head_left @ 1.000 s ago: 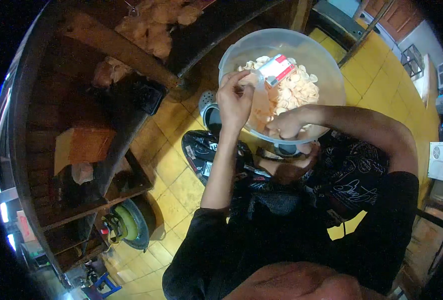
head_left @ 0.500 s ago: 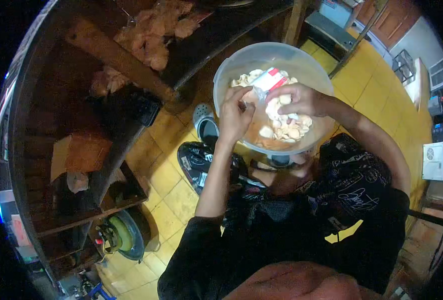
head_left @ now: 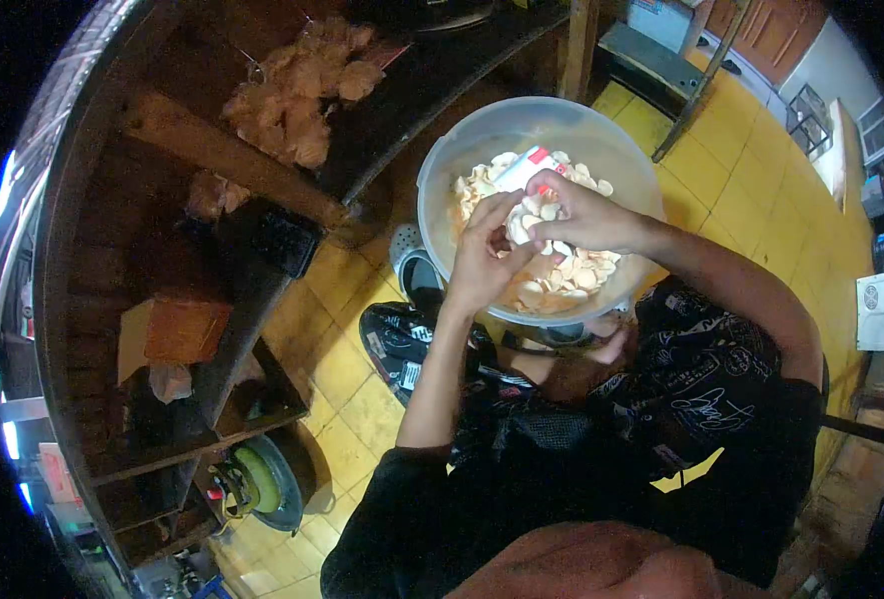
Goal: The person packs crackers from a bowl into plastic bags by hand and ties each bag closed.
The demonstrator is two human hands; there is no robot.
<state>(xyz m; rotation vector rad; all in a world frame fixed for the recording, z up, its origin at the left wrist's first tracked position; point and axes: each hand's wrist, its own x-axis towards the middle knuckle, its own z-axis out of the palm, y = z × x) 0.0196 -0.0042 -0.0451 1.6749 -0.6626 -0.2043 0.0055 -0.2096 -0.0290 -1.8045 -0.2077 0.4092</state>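
A round translucent tub (head_left: 644, 205) holds many pale, chip-like slices (head_left: 587, 270). A red and white packet (head_left: 518, 174) lies on the slices near the far side. Over the tub, my left hand (head_left: 484, 250) pinches the edge of a small clear plastic bag, hard to make out. My right hand (head_left: 587, 218) is curled around pale slices (head_left: 534, 222) at the mouth of that bag, fingertips close to my left hand's.
Dark wooden shelving on the left bears a cardboard box (head_left: 187, 329) and filled bags (head_left: 297, 95). A green gas cylinder (head_left: 260, 481) stands below. A grey bench (head_left: 651, 62) is beyond the tub, on yellow tiles (head_left: 347, 339). A grey clog (head_left: 407, 245) shows beside the tub.
My right hand has risen from the near side of the tub with slices and moved left to meet my left hand. The view has shifted slightly.
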